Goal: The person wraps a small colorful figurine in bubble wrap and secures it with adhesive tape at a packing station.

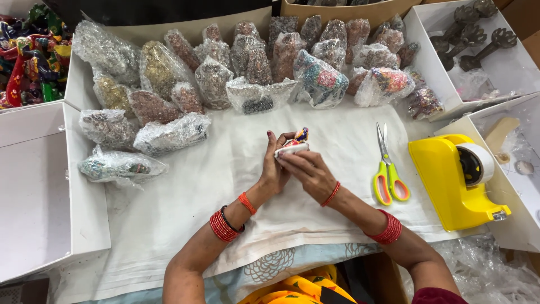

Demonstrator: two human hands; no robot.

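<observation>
— What covers the work surface?
— A white cloth (pixel 225 186), spread flat, with a pale blue patterned sheet (pixel 270 267) under its near edge.
— And on the cloth?
— Bubble-wrapped bundles (pixel 169 135) along the far side, yellow-handled scissors (pixel 388 169) to the right, and a yellow tape dispenser (pixel 455 180) just beyond them.

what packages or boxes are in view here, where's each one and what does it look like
Bubble-wrapped bundles: rows across the cloth's far side, clear wrap over coloured lumps.
White box: far right, open, dark metal pieces inside.
Cardboard box: top centre, brown, more bundles.
White tray: left, flat.
</observation>
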